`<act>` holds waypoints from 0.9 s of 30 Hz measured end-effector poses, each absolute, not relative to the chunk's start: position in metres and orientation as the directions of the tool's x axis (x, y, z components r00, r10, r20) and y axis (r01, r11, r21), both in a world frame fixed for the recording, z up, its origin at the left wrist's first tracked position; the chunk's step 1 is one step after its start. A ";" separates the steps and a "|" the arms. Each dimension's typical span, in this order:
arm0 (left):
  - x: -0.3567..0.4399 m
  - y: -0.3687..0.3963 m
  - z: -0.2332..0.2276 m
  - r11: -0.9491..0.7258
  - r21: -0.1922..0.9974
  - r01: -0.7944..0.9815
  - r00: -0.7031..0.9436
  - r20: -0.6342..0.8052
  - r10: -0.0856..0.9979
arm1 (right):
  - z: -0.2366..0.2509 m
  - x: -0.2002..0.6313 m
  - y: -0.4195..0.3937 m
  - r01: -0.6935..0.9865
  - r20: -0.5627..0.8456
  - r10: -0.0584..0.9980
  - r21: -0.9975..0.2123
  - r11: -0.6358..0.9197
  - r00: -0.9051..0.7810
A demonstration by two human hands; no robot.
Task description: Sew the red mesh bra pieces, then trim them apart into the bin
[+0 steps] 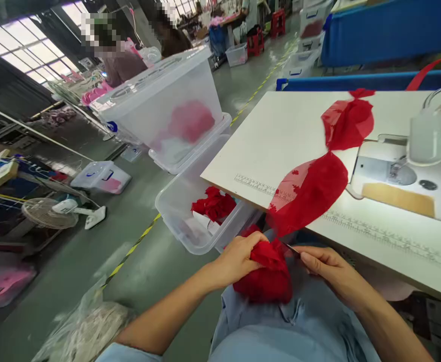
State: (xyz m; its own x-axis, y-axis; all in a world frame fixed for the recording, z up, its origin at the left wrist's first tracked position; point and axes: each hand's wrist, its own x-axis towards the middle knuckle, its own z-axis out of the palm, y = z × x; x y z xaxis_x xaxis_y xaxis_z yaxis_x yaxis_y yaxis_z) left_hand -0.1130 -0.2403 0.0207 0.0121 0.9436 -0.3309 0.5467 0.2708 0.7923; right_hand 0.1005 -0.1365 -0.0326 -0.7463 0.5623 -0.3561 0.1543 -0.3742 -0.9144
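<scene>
My left hand (241,259) is closed on a bunched piece of red sheer fabric (267,284) above my lap. Pinched between thumb and fingers of my right hand (326,266) is a small dark thin-bladed tool (291,248), its tip beside the red fabric; most of it is hidden in the hand. A chain of red fabric pieces (314,188), gathered narrow between them, runs from near my left hand over the table edge and across the tabletop. Its far piece (348,120) lies beside the sewing machine bed (394,173).
The white sewing table (258,136) has printed rulers along its edge. Left of it, an open clear bin (179,221) holds red fabric (215,203); a lidded clear bin (160,115) stands behind. A fan (50,213) is on the floor at left. Two people work at the back.
</scene>
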 end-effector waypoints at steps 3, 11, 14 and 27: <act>-0.115 -0.252 0.013 0.294 0.782 0.550 -0.020 -0.339 0.940 | -0.037 0.091 -0.140 0.243 -0.414 0.529 -0.899 -0.364 -0.741; -0.113 -0.258 0.008 0.279 0.791 0.545 0.018 -0.344 0.939 | -0.035 0.077 -0.142 0.221 -0.359 0.509 -0.924 -0.313 -0.782; -0.112 -0.259 0.009 0.266 0.790 0.552 0.047 -0.348 0.936 | -0.036 0.075 -0.144 0.200 -0.343 0.529 -0.930 -0.310 -0.777; -0.103 -0.022 0.113 -0.175 0.786 0.593 0.232 0.042 0.972 | -0.042 0.083 -0.153 0.225 -0.220 0.577 -0.972 -0.064 -0.787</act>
